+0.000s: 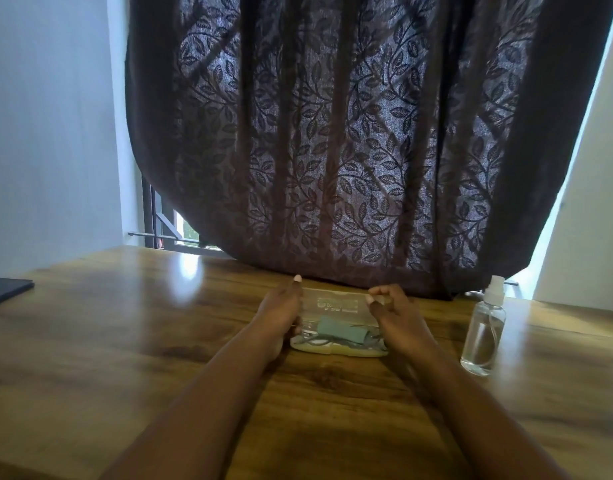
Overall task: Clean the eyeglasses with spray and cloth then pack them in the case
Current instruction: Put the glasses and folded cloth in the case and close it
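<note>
Holding clear eyeglass case (pixel 338 308) open on wooden table (pixel 125 341), both hands at its ends

Dark leaf-pattern curtain (pixel 333 133) hangs behind the table, pale walls either side; dark flat device (pixel 5 289) at far left table edge; case sits mid-table, transparent lid tilted up, left hand (pixel 281 313) curled round the left end with one finger up along the lid, right hand (pixel 391 306) pinching lid's right edge, fingers bent; clear spray bottle (pixel 483 330) upright well right of the case, not touched; inside the tray a folded teal cloth (pixel 336 330) lies on top of the eyeglasses (pixel 315 339), thin dark frame only partly visible
</note>
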